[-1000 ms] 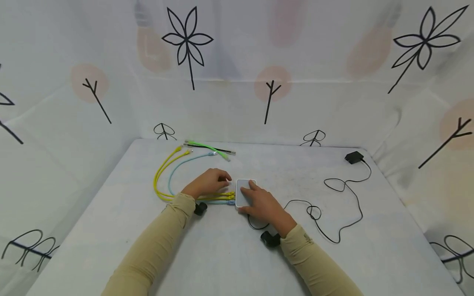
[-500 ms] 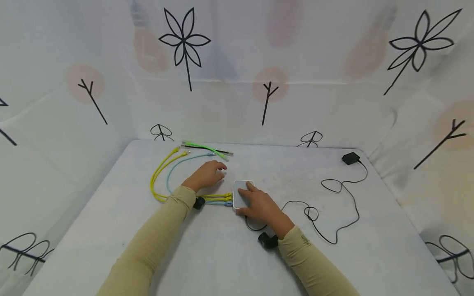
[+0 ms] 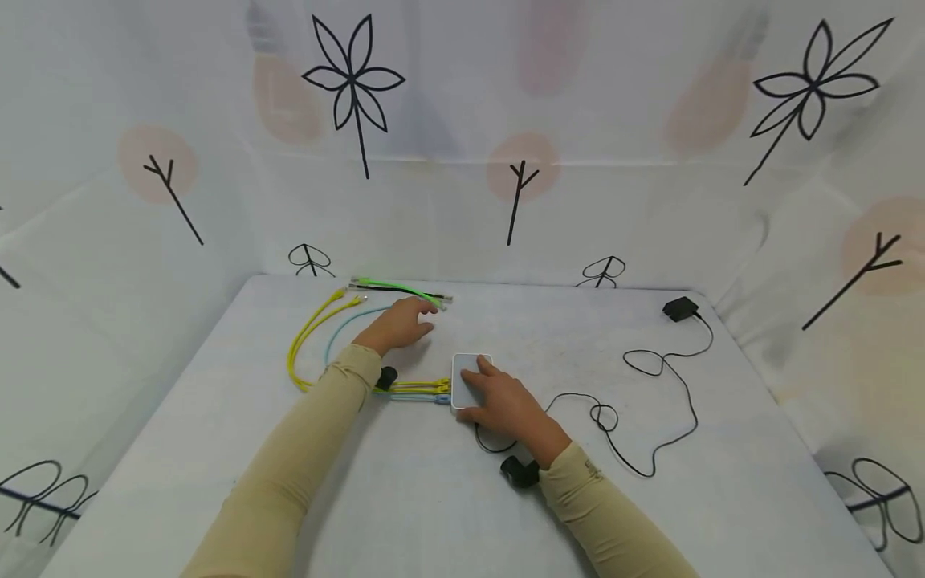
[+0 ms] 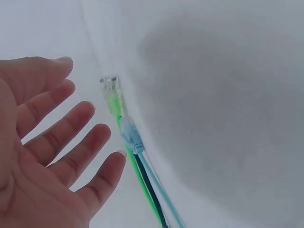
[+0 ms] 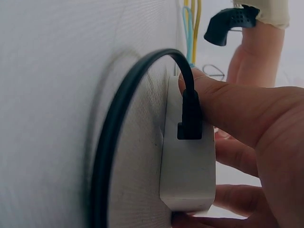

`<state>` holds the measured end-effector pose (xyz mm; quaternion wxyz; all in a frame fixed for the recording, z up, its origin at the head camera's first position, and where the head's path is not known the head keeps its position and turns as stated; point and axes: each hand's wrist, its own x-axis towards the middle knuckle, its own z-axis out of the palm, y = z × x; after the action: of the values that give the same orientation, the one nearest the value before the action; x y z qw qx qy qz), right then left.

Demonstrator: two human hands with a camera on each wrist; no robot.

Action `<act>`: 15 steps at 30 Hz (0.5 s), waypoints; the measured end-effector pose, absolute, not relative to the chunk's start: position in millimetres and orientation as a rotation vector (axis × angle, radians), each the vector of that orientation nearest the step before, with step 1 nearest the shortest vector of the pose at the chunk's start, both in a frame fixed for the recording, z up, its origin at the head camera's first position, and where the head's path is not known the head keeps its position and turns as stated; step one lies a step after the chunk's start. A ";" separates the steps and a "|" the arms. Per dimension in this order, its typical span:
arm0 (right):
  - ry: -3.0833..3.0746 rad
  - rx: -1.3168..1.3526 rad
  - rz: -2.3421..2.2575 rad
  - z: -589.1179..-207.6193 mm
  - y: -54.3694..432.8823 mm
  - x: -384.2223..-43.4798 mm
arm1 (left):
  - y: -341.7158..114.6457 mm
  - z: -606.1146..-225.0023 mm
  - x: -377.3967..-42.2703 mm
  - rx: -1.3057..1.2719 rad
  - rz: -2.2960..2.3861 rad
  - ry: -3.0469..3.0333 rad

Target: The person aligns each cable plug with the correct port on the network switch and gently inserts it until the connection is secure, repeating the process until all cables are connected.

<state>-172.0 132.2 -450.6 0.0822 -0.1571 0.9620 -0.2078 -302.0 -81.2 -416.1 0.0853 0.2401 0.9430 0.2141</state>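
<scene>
My right hand rests over a white box, probably a network switch, its thumb at the near edge and other fingers on the top and far side. A black power plug sits in the box's near side. Several yellow network cables and a light blue cable run to the box's left side. My left hand hovers with spread fingers beside the bright green cable and the black cable, holding nothing. In the left wrist view, a green plug and a blue plug lie beyond its fingertips.
A thin black power cord loops across the right of the white table to a black adapter at the back right. Patterned white curtains stand behind and beside it. Small black wrist cameras hang under both wrists.
My left hand has moved away from the box, back and to the left, to the green and black cables. The right hand has stayed on the box. The head view has shifted slightly.
</scene>
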 end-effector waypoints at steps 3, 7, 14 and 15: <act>2.867 -0.463 -0.627 -450.3 132.4 -171.4 | -79.7 -414.6 -306.9 0.712 0.617 2.819; 2.863 -0.457 -0.623 -450.9 132.5 -171.0 | -77.4 -412.8 -313.3 0.664 0.586 2.836; 2.863 -0.449 -0.621 -450.7 131.9 -171.2 | -74.0 -409.9 -322.9 0.584 0.592 2.830; 2.863 -0.453 -0.624 -450.7 131.9 -171.0 | -74.2 -410.2 -324.3 0.581 0.591 2.829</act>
<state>-171.0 131.9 -450.7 0.0882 -0.1521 0.9619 -0.2095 -324.3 -74.2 -410.2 0.0968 0.1960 0.9552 0.1994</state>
